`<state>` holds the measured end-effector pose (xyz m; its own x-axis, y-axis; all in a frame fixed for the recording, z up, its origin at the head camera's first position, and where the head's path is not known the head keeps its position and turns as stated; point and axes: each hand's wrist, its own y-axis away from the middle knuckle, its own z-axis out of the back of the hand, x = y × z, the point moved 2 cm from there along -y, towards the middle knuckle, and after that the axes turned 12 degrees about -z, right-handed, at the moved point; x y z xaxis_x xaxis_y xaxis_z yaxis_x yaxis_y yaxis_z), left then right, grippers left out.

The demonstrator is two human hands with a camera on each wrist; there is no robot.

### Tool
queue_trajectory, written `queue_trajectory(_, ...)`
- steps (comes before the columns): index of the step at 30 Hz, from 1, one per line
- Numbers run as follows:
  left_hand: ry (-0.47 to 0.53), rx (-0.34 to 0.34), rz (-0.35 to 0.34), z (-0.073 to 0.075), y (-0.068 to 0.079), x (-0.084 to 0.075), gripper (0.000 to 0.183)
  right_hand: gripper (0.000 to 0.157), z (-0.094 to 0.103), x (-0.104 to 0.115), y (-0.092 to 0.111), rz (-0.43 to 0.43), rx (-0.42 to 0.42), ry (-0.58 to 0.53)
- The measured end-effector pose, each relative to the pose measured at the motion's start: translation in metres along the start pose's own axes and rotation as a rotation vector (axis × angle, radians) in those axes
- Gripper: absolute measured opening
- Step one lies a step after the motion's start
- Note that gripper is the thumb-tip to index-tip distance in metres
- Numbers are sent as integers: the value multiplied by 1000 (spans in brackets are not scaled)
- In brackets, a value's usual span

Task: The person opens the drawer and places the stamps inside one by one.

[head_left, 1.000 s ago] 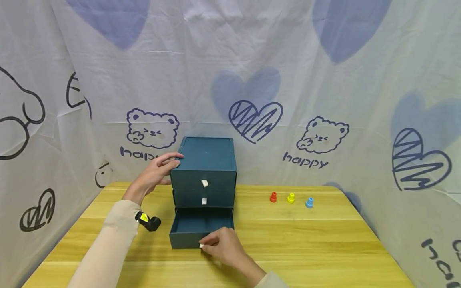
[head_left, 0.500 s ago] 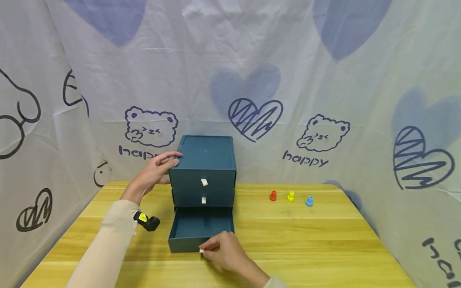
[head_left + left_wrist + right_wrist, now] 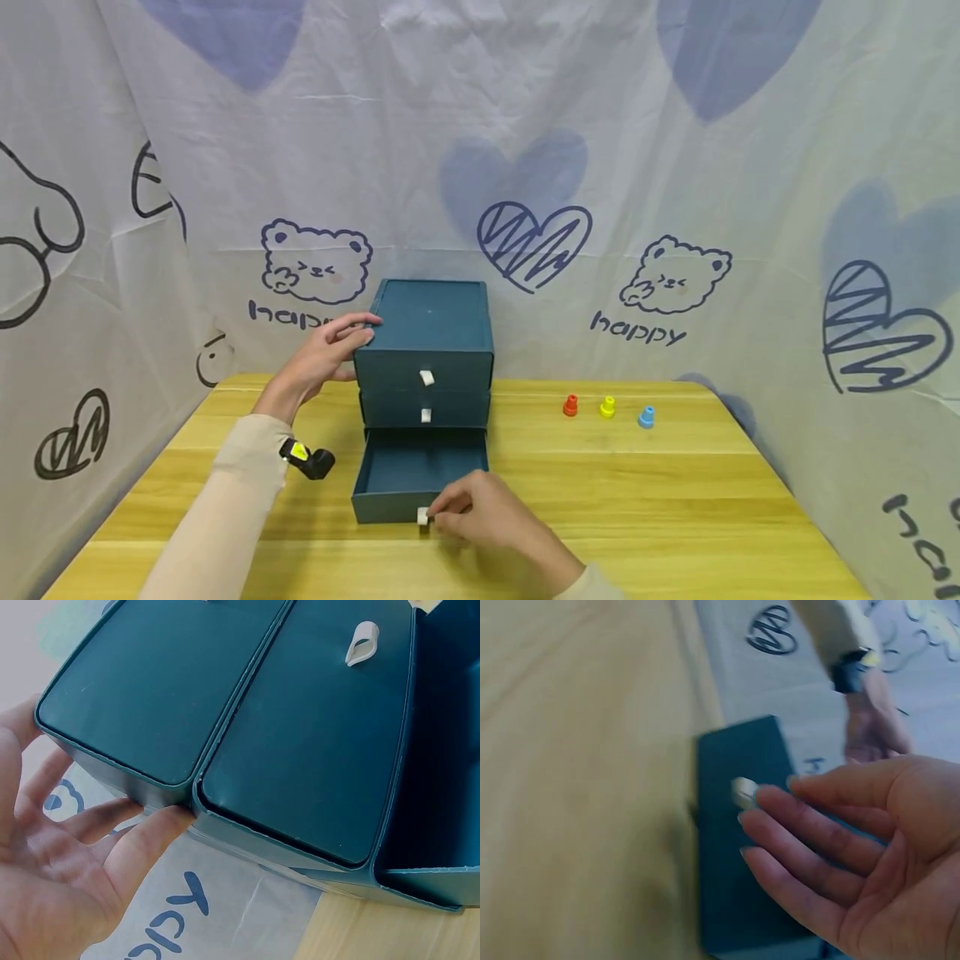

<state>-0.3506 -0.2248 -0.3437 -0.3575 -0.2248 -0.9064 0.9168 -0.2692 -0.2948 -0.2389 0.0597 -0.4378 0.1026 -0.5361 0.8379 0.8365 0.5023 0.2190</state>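
A dark teal drawer unit [image 3: 430, 315] stands on the table, its bottom drawer [image 3: 390, 507] pulled out and the upper two closed. My left hand [image 3: 318, 360] rests on the unit's upper left edge and side, fingers spread; the left wrist view shows this hand [image 3: 71, 855] touching the side, not wrapped round it. Just right of the bottom drawer's white pull tab [image 3: 423, 516] is my right hand [image 3: 487, 518]. In the right wrist view, the right hand [image 3: 855, 859] has thumb and fingers apart, with fingertips close to the tab [image 3: 744, 792]; contact is hard to tell.
To the right of the unit, a red peg-like piece [image 3: 571, 406], a yellow one [image 3: 607, 407] and a blue one [image 3: 647, 417] stand in a row on the wooden table [image 3: 637, 517]. A printed white cloth [image 3: 420, 150] hangs behind and at the sides.
The bottom drawer slid slightly farther out toward me. My right hand, which pinched its tab in both earlier frames, has loosened and shifted right. My left hand stays in place.
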Motion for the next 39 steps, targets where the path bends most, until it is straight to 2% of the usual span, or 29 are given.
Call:
queue_trajectory(7, 4, 0, 1, 0, 0, 1, 55, 18, 33, 9, 8, 89, 83, -104)
queue_trajectory(14, 10, 6, -6, 0, -2, 1, 56, 17, 57, 8, 8, 120, 5, -65)
queue_trajectory(39, 17, 12, -11, 0, -1, 2, 56, 17, 70, 2, 15, 94, -33, -87)
